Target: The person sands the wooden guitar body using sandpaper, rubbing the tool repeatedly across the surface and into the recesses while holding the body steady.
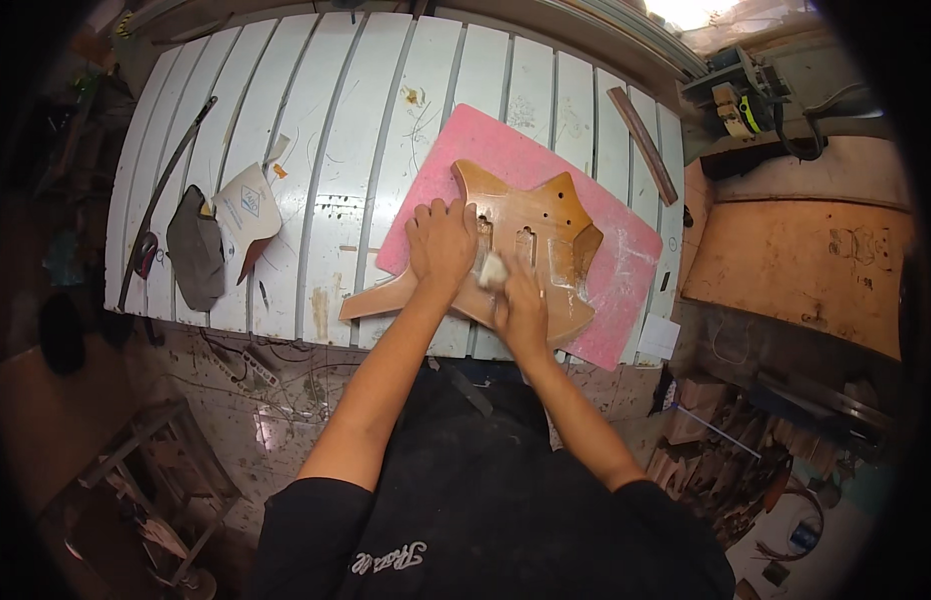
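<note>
White slats (381,110) bear a pink mat (476,130) beneath the electric-guitar body (506,205); your left hand (444,245) rests on it, fingers bent, grip unclear; your right hand (523,312), blurred, is closed around a pale block (493,271).

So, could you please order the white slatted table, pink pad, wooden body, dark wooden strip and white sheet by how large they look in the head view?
1. White slatted table
2. Pink pad, partly covered
3. Wooden body
Smallest, unranked: dark wooden strip and white sheet; the strip is longer but thin.
</note>
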The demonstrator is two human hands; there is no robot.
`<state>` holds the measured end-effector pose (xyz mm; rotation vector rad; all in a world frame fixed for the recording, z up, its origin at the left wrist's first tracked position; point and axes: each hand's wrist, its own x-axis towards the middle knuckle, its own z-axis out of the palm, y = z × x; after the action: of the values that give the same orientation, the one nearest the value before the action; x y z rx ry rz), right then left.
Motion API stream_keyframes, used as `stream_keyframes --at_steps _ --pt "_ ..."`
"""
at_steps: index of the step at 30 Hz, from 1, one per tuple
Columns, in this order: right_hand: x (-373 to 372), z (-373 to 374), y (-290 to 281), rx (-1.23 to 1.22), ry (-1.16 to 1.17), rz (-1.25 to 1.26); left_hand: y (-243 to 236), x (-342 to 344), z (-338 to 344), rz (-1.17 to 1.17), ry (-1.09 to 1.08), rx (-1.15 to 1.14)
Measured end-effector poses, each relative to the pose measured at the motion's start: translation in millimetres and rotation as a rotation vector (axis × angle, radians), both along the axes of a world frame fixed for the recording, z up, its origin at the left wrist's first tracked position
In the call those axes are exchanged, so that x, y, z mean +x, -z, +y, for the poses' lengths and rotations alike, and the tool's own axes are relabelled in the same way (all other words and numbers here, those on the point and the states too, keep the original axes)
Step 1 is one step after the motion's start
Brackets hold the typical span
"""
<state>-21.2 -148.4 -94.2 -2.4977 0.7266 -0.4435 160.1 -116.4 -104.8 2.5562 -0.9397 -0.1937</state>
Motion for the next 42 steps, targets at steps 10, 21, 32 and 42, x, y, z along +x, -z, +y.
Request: stream_keyframes --at_steps 10,21,32,42 --pt "-4.8 5.3 -3.4 0.034 0.062 -0.073 1.0 -2.3 -1.3 0.000 -0.004 -0.017" --pt "12.1 -14.2 9.3 -0.045 0.050 -0.117 0.2 -1.9 -1.7 0.000 0.006 0.005" --pt "26.3 -20.5 5.4 0.035 0.109 -0.136 0.3 -3.2 -3.5 -0.019 0.022 -0.035" --pt "64.8 -64.7 -5.5 0.060 0.170 -0.097 0.6 -6.3 -6.0 0.011 0.052 -0.030"
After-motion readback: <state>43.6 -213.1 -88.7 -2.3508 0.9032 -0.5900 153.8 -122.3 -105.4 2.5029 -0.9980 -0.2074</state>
